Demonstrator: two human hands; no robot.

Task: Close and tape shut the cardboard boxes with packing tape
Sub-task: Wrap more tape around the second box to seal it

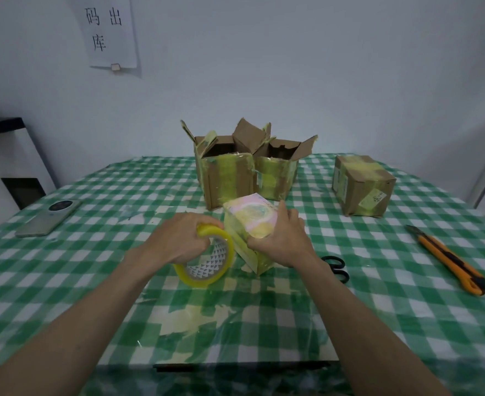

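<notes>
On the checked tablecloth, left hand grips tape roll; right hand clasps small box.

four cardboard boxes stand on one green-and-white checked tablecloth: two open brown boxes with raised flaps, the left open box and the right open box, one closed brown box crossed with yellowish tape, and one small box wrapped in yellowish tape with a pink-and-white label. one roll of yellow-tinted clear packing tape. two bare hands, the left hand and the right hand. one orange-and-black utility knife. one pair of black-handled scissors. one grey smartphone. one white paper sign with black characters on the wall.
</notes>
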